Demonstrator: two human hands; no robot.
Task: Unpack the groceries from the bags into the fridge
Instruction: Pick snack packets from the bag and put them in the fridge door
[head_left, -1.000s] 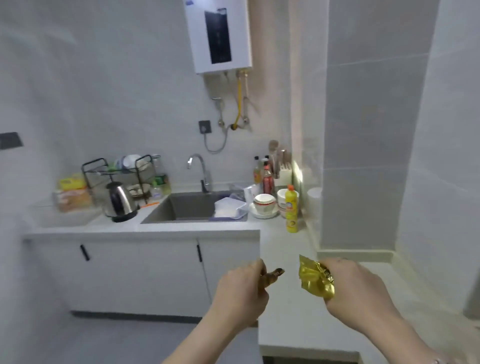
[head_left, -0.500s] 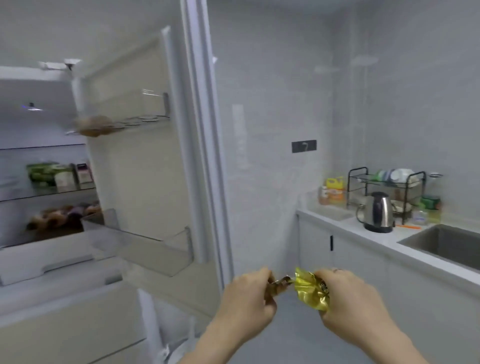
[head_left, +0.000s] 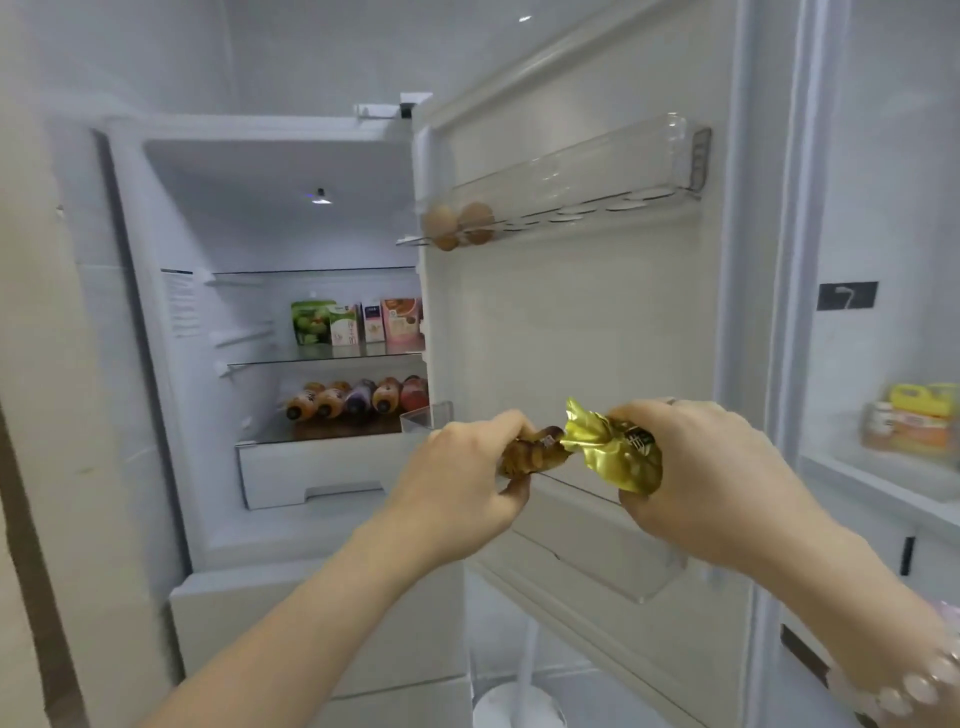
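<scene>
The fridge (head_left: 156, 322) stands open in front of me, its door (head_left: 597, 322) swung to the right. My left hand (head_left: 462, 478) grips a small brown packet (head_left: 535, 454). My right hand (head_left: 711, 478) grips a crumpled gold foil packet (head_left: 618, 449). Both hands are held close together in front of the lower door bin (head_left: 582, 551). Inside, cartons and pouches (head_left: 358, 322) stand on the middle shelf and several bottles (head_left: 358, 397) lie on the shelf below. Eggs (head_left: 457, 223) sit in the upper door rack.
A white drawer (head_left: 311, 467) sits under the bottle shelf. At the far right a counter (head_left: 883, 478) carries a clear box of yellow and orange items (head_left: 919, 421). A dark wall switch (head_left: 847, 295) is right of the door. A white round object (head_left: 514, 706) stands on the floor below.
My view has swung left from the sink counter to the open fridge. Both hands still hold their packets and have come closer to the door bin.
</scene>
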